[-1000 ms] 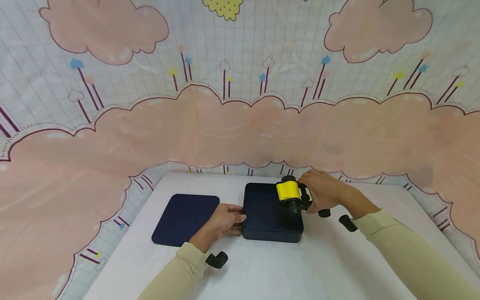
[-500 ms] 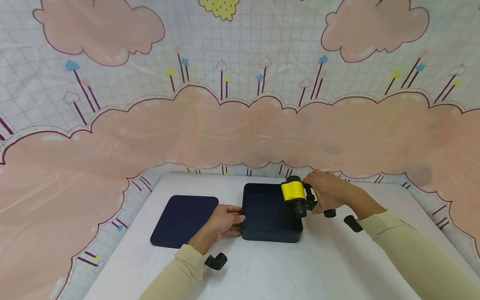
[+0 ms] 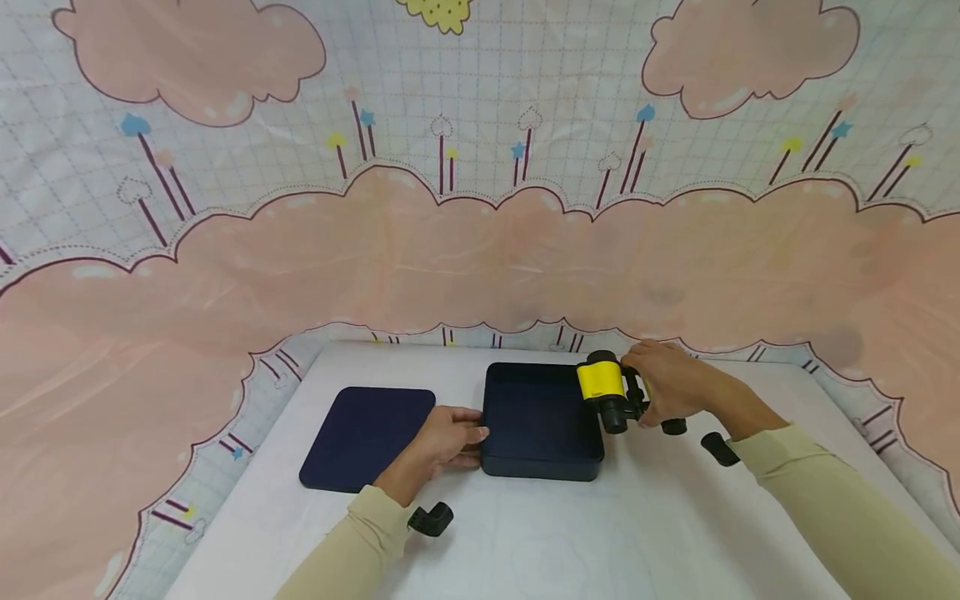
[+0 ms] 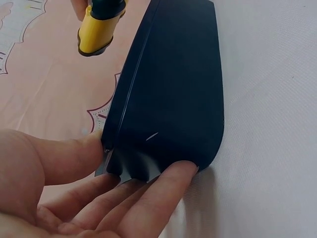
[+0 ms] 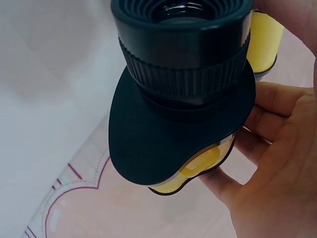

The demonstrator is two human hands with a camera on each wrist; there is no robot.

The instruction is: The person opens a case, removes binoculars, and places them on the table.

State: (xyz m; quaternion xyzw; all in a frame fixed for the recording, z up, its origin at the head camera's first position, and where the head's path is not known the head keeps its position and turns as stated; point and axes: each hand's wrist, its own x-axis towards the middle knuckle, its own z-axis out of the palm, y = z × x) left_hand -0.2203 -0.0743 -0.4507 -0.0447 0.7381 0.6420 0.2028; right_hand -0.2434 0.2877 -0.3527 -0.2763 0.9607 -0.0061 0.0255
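My right hand (image 3: 671, 382) grips a pair of yellow and black binoculars (image 3: 602, 381), held up over the right rim of a dark blue tin box (image 3: 540, 467). In the right wrist view, one eyepiece of the binoculars (image 5: 183, 79) faces the camera, and the fingers (image 5: 277, 99) wrap the far side. My left hand (image 3: 448, 435) holds the left side of the box. The left wrist view shows its thumb at the rim and its fingertips against the outer wall of the box (image 4: 173, 84). The box stands lidless, its dark inside visible from above.
A flat dark blue lid (image 3: 367, 437) lies on the white table (image 3: 540, 542), left of the box and partly under the left forearm. Black wrist cameras (image 3: 431, 519) stick out from both wrists. A patterned cloth (image 3: 480, 258) with clouds hangs behind the table.
My right hand has carried the binoculars to the right, from over the box's interior to its right edge. The left hand has stayed at the box's left side.
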